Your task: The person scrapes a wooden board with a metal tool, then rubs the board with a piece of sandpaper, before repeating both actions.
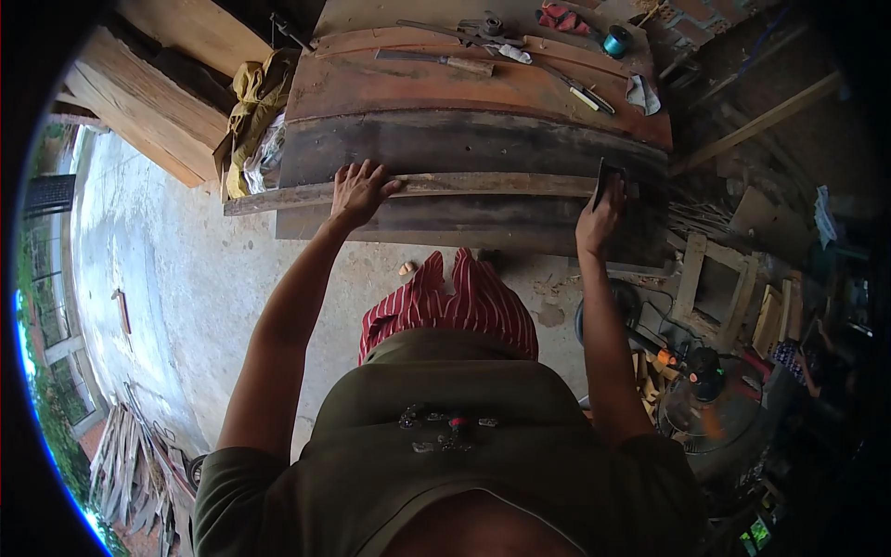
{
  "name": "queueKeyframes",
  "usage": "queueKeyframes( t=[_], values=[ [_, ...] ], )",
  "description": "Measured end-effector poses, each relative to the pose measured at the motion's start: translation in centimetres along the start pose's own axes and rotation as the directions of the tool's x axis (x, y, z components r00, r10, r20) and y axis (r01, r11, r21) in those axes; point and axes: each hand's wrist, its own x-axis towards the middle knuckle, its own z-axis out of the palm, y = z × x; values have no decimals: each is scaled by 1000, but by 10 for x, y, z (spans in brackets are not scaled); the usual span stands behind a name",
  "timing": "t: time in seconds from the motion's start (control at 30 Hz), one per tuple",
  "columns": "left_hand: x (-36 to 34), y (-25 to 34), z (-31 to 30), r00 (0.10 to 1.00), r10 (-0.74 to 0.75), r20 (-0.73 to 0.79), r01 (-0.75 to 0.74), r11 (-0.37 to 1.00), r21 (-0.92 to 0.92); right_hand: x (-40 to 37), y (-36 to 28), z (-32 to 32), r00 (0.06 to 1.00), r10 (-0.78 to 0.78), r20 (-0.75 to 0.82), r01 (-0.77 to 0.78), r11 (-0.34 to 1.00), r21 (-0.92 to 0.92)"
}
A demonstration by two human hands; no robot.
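A long, narrow wooden strip [492, 184] lies across the near side of the workbench [418, 139], its left end sticking out past the bench edge. My left hand [362, 195] rests on the strip left of its middle, with the fingers apart and the thumb pointing right. At the strip's right end, my right hand [603, 215] is closed round a dark, flat, straight-edged piece [600, 186] standing on edge against the wood. The exact kind of that piece cannot be made out.
On the bench's far half lie a wooden-handled saw [455, 63], a cutter knife [591, 99], a teal spool [616, 41] and a red cloth [561, 19]. A yellow sack [255, 111] and large timber [139, 102] stand left. A fan [710, 399] and wooden frame [710, 283] stand right.
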Motion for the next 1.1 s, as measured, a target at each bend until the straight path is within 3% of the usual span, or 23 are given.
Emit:
queueKeyframes(
  t=[0.13,0.2,0.27,0.37,0.47,0.57,0.7,0.77,0.83,0.87,0.93,1.0,1.07,1.1],
  values=[
    [-2,0,2,1000,11,-12,-11,1000,-27,-53,-139,11,894,-398,208,335,899,280],
    [-1,-1,1,1000,23,-21,-23,999,-38,-63,-161,13,784,-559,270,459,815,354],
    [-1,-2,5,1000,10,-29,-10,1000,-15,-46,-133,5,734,-616,287,524,781,339],
    [-1,1,-1,998,-18,53,18,1000,-9,-16,-56,-17,941,-290,176,264,952,157],
    [-3,0,0,1000,13,-26,-15,999,-48,4,25,-14,995,-93,33,92,995,25],
    [-2,-3,4,1000,5,-26,-6,1000,-29,-9,-29,10,999,-25,-47,24,1000,-10],
    [1,-6,6,999,37,3,-37,998,-53,-64,-166,22,906,-389,170,329,896,298],
    [0,-7,8,994,91,-60,-94,995,-44,-67,-178,23,885,-435,169,353,861,366],
    [-7,-5,4,978,157,-136,-164,985,-47,-61,-171,21,804,-534,260,384,802,458],
    [-9,-4,1,976,167,-141,-175,983,-49,-58,-164,16,809,-529,256,385,806,450],
    [-9,-1,-6,987,163,-14,-161,985,68,-52,-138,5,904,-383,188,230,808,543],
    [-4,2,-5,993,118,-8,-117,991,70,-43,-105,-8,967,-216,135,122,858,500],
    [5,-7,8,996,82,-40,-82,997,-7,-37,-75,-25,993,-5,118,-53,871,488],
    [15,-15,4,992,122,18,-119,985,-121,-35,-54,-27,993,-9,120,-51,872,486]
  ],
)
